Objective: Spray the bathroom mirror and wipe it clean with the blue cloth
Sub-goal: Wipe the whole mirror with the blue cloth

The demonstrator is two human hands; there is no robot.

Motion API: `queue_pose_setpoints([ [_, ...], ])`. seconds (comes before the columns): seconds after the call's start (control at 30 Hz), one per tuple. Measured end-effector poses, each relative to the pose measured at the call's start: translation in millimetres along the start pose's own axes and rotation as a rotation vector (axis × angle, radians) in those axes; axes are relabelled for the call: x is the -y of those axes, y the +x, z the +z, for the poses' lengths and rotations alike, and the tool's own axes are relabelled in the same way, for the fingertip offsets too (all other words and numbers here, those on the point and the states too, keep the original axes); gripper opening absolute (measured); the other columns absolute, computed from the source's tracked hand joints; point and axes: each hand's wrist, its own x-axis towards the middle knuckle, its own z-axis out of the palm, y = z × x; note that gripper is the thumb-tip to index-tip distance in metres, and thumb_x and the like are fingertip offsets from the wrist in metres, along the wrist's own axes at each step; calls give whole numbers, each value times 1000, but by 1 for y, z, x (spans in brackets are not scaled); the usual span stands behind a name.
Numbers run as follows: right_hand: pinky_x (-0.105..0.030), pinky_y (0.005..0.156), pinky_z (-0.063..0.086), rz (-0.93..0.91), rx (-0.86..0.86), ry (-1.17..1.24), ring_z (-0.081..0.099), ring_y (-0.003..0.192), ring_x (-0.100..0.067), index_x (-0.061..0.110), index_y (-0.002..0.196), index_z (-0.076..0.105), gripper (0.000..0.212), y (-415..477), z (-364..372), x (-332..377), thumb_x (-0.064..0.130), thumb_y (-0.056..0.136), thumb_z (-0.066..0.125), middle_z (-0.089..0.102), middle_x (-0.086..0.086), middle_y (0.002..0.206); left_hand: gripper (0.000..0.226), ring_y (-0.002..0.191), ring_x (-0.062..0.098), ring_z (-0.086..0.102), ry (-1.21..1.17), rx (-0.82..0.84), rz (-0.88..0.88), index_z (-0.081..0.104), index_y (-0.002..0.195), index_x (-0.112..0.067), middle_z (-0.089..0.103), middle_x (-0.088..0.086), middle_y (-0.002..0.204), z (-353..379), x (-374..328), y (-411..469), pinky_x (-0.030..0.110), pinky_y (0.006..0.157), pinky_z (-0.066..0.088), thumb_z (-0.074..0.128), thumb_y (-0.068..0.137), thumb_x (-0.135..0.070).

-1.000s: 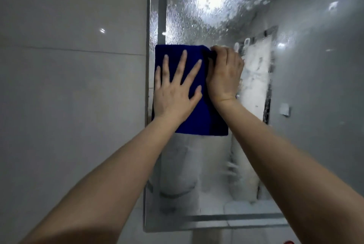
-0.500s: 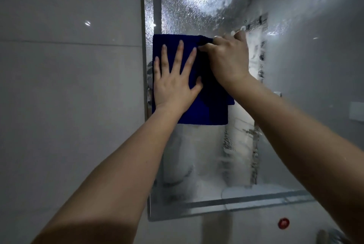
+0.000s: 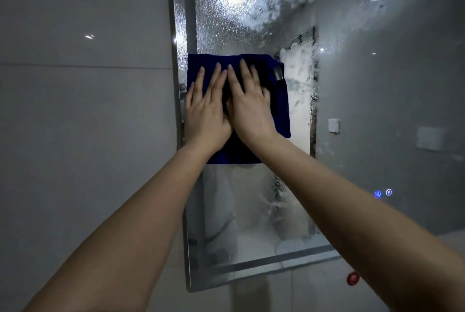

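The bathroom mirror (image 3: 226, 206) filled the middle and right of the frame, hung on a grey tiled wall (image 3: 83, 110) that took up the left. Its glass was wet. Fine droplets (image 3: 226, 29) and foamy patches covered the upper centre around a bright glare, and streaks ran down the lower part. The spraying looked done to me, with most of the wiping left.

The blue cloth (image 3: 279, 107) lay folded flat against the glass at centre frame, close to the mirror's left edge. My left hand (image 3: 206, 115) and right hand (image 3: 251, 107) pressed on it side by side, touching, with palms flat and fingers straight, gripping nothing. I judged the wipe was only starting, with the beaded top and the right side yet to clean.

Two small lit touch buttons (image 3: 383, 193) glowed at the lower right, and a red dot (image 3: 352, 278) sat below the mirror's bottom edge.
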Motion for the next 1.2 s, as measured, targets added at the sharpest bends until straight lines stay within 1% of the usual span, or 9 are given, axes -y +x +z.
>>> queue_pose_setpoints([
  [0.1,-50,112,21,-22,-86,176,10,144,-38,14,148,25,58,-3,13,6,10,94,45,17,-22,154,80,145,19,6,-124,6,-7,18,148,-17,19,-2,156,-6,6,1,36,117,7,43,74,-1],
  [0.17,-55,112,21,-39,-155,209,12,141,-45,15,147,30,57,-5,24,8,12,92,47,19,-27,152,82,145,17,6,-305,35,-41,17,148,-20,18,1,156,-12,14,2,39,119,7,39,71,-3],
  [0.3,-54,111,19,-66,-168,-19,14,140,-48,22,148,26,70,-7,39,10,53,87,38,15,-26,154,79,145,17,12,-592,177,-5,11,147,-22,23,-2,152,-28,30,0,45,119,10,32,73,-4],
  [0.43,-50,113,17,-85,-192,-52,13,143,-41,28,148,24,72,-8,40,7,55,84,41,15,-20,156,69,145,14,4,-293,172,98,8,149,-14,12,3,157,-32,33,-6,32,118,8,36,89,-31],
  [0.5,-49,113,17,-78,-180,-15,12,144,-39,32,148,24,68,-8,40,8,56,86,39,13,-17,157,68,145,16,2,-46,157,150,6,149,-13,5,6,158,-31,42,-21,35,118,7,33,93,-40],
  [0.63,-48,111,24,-45,-158,25,9,145,-34,37,148,20,69,-9,40,8,62,86,37,8,-12,158,70,144,16,-2,259,252,49,-4,148,-14,-1,3,157,-35,69,-75,40,118,0,23,92,-47],
  [0.9,-46,112,22,-23,-126,17,6,145,-35,37,149,16,67,-17,39,11,61,88,32,7,-14,158,69,142,11,-9,327,320,9,-12,144,-17,-9,-3,153,-47,62,-125,42,116,-7,26,95,-44],
  [1.07,-47,112,20,-23,-73,9,5,145,-37,36,149,16,67,-45,50,17,60,89,31,7,-15,158,69,143,14,-1,354,408,58,-7,146,-12,-4,0,154,-47,59,-155,45,116,-3,26,93,-42],
  [1.2,-48,112,20,-50,-19,15,6,144,-38,35,149,15,66,-74,60,18,60,90,32,7,-16,158,68,143,14,-7,396,433,-98,-10,145,-15,-8,-1,154,-51,68,-182,43,116,-5,18,91,-45],
])
